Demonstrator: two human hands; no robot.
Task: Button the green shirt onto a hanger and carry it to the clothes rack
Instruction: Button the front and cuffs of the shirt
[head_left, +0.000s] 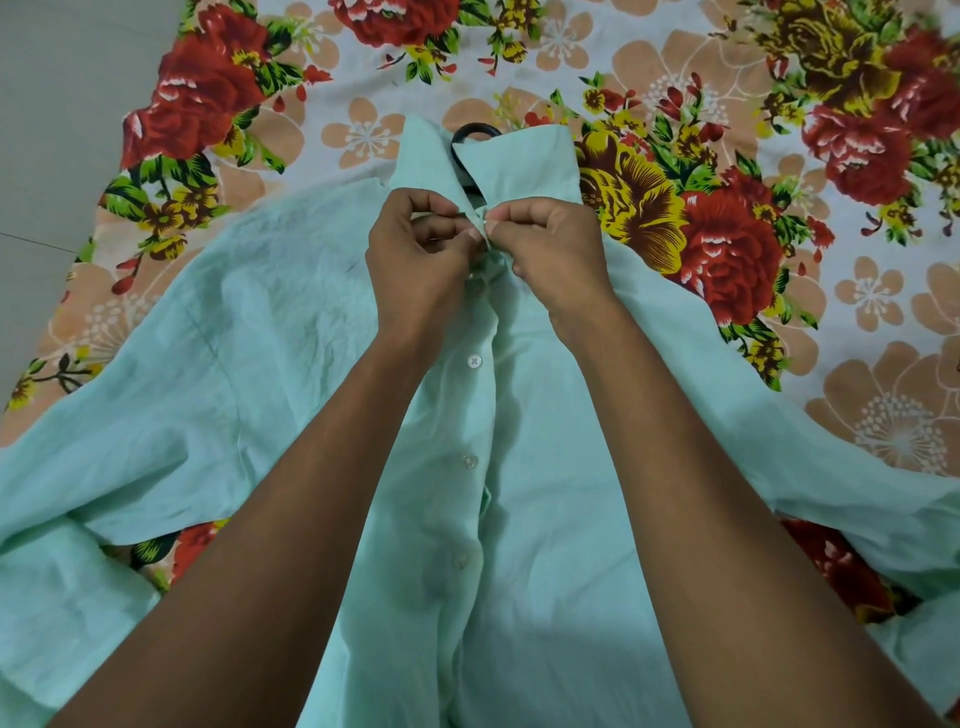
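A pale green shirt (260, 332) lies face up on a flowered bed sheet, collar pointing away from me. The black hook of a hanger (470, 132) pokes out between the collar flaps; the rest of the hanger is hidden inside the shirt. My left hand (415, 249) and my right hand (550, 249) meet just below the collar, each pinching one edge of the shirt front at the top button. Three white buttons (474, 361) show down the placket between my forearms.
The flowered bed sheet (727, 234) covers the whole surface under the shirt. A grey floor (52, 130) shows past the sheet's left edge. The shirt's sleeves spread out to the left and right, toward the frame edges.
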